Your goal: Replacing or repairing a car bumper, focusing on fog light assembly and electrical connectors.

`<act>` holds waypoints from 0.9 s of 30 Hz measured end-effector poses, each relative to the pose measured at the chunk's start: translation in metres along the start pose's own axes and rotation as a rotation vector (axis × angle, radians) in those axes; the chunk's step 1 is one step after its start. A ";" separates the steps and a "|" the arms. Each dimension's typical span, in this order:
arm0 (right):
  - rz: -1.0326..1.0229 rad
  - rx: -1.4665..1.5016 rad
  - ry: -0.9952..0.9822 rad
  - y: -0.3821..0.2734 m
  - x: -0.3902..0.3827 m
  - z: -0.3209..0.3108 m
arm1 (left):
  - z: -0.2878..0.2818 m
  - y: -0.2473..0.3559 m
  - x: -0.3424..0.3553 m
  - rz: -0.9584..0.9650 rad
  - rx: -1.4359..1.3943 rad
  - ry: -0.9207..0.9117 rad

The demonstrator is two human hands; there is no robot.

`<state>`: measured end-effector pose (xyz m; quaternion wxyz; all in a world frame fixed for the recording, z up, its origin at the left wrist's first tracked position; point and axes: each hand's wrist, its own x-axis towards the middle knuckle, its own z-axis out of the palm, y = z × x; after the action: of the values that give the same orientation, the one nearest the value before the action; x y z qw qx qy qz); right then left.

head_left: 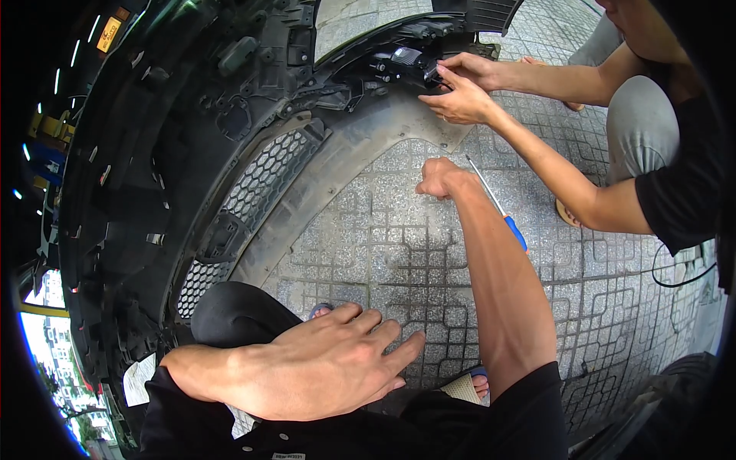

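My left hand (pixel 330 368) hangs over my bent knee, its fingers loosely spread and holding nothing visible. My right hand (pixel 441 178) reaches forward over the paving and is closed like a fist. The undersides of its fingers are hidden, so I cannot tell whether anything is in them. Just right of that forearm lies a screwdriver (pixel 491 192) with a blue handle and a long metal shaft. A large black car bumper (pixel 138 176) with honeycomb mesh (pixel 264 172) takes up the left side, its dusty lower edge (pixel 349 149) curving past my right hand.
Across from me a crouching person's two hands (pixel 468 100) touch a dark lamp-like part (pixel 414 61) at the bumper's far end. A thin black cable (pixel 678 284) hangs at the right. Patterned paving (pixel 583 284) lies underneath, with a dark wheel-like shape (pixel 667 399) at lower right.
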<state>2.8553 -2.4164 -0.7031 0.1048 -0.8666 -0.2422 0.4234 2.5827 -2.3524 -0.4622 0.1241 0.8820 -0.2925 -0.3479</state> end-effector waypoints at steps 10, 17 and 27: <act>0.031 0.028 -0.017 -0.005 -0.009 -0.005 | 0.000 -0.001 0.000 0.006 0.018 0.029; 0.025 0.015 -0.019 -0.003 -0.006 -0.004 | 0.001 -0.002 0.000 0.013 0.009 0.055; 0.031 0.015 0.007 0.003 0.002 0.005 | 0.001 0.001 0.001 0.011 0.015 0.034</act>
<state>2.8534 -2.4181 -0.7094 0.1053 -0.8710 -0.2251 0.4237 2.5823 -2.3537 -0.4638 0.1240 0.8871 -0.2979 -0.3301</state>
